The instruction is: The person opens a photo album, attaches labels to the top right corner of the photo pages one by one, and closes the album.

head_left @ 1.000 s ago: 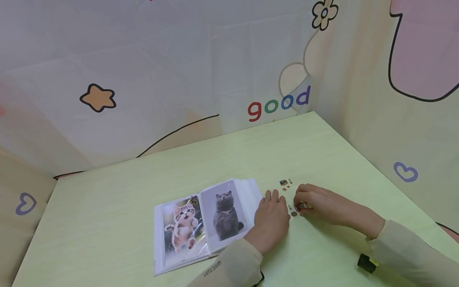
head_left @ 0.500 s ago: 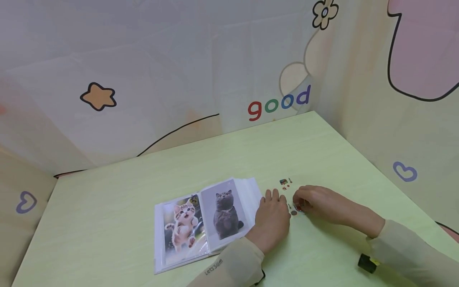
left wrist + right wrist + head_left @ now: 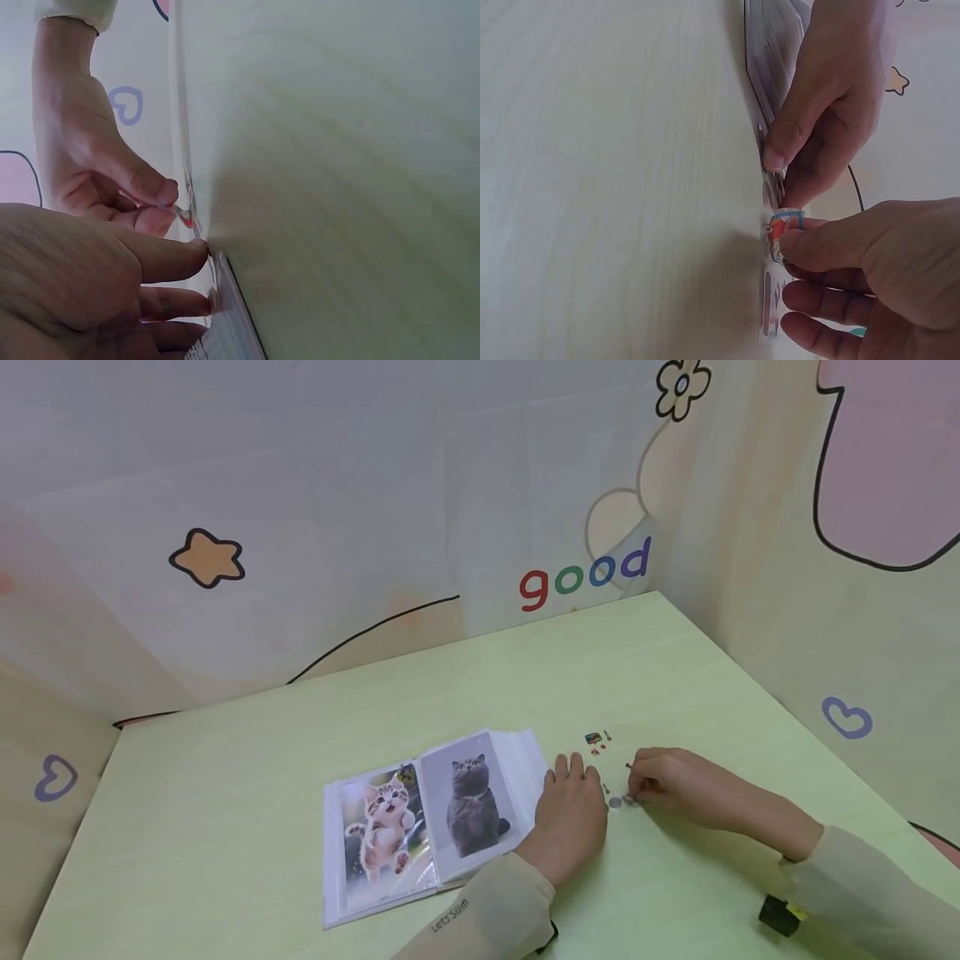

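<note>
A clear sticker sheet with small coloured stickers (image 3: 594, 739) lies on the table, right of an open photo album (image 3: 331, 860). My left hand (image 3: 570, 818) presses the sheet's left side with fairly straight fingers, beside the album's loose page edges. Just to the right, my right hand (image 3: 682, 787) pinches a sticker (image 3: 789, 223) between thumb and index finger. In the right wrist view this sticker is red and blue on clear film, curled up from the sheet. Whether it is fully off the sheet cannot be told.
The album shows a kitten photo (image 3: 386, 835) and a grey cat photo (image 3: 472, 802). A black object with a bit of yellow (image 3: 780, 916) sits at the right sleeve. Printed curtains (image 3: 375, 485) border the pale green table (image 3: 225, 777) at back and sides.
My right hand has drawn slightly to the right, its fingers lifting the pinched sticker at the sheet's right part. The left hand has stayed in place.
</note>
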A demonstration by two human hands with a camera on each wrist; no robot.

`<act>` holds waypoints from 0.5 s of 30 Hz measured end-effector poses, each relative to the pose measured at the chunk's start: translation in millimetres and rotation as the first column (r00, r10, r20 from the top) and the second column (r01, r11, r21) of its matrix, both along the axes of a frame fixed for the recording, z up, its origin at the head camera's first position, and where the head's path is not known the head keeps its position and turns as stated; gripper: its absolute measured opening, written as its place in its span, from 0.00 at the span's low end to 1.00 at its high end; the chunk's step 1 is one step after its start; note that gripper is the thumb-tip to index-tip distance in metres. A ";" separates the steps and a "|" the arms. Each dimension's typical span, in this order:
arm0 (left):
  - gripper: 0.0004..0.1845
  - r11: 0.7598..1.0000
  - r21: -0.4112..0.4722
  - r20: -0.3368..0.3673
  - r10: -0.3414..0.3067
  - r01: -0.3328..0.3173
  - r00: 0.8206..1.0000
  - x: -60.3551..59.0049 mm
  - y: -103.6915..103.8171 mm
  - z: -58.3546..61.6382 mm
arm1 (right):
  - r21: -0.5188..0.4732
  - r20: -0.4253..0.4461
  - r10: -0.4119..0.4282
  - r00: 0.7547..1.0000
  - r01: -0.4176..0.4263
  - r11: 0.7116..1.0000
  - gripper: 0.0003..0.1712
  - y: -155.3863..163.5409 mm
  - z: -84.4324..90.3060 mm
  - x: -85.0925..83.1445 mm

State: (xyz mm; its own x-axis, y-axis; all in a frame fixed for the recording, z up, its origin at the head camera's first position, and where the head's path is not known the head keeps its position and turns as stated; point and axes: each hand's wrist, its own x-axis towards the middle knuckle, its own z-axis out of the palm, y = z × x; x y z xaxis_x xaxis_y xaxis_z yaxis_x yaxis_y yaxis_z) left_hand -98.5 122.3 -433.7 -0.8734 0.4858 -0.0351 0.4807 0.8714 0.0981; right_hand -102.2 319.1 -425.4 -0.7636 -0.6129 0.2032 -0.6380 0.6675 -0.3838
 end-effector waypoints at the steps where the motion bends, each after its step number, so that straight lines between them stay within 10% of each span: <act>1: 0.14 1.000 0.002 0.004 0.001 -0.001 1.000 -0.1 0.3 0.0 | -0.003 -0.008 0.008 1.000 -0.008 1.000 0.16 1.3 -0.2 0.7; 15: 0.18 0.999 -0.040 0.066 0.021 -0.018 0.998 -1.5 3.8 2.9 | 0.085 0.085 -0.032 0.996 0.024 0.996 0.11 15.7 5.0 16.4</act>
